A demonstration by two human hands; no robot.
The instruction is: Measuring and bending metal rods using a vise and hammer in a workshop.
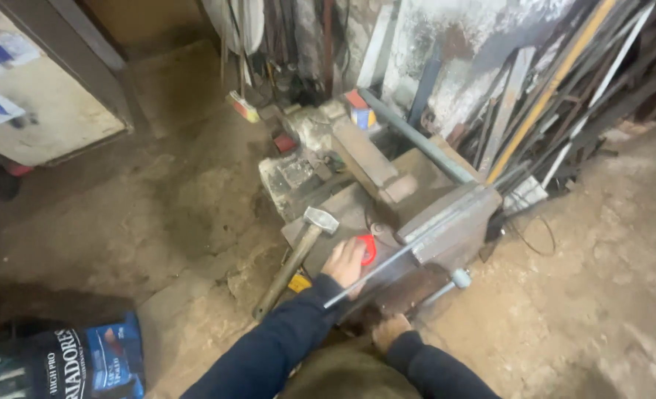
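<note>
steel rod (409, 247) slants up-right through the vise (450, 222); left hand (345, 262) closed on red handle (369, 250).

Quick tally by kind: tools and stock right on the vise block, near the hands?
Hammer, wooden handle: 1
Bench vise, grey: 1
Thin metal rod lying along the vise: 1
Red object at the left hand: 1
Total: 4
The right hand is below the vise, holding nothing visible.
</note>
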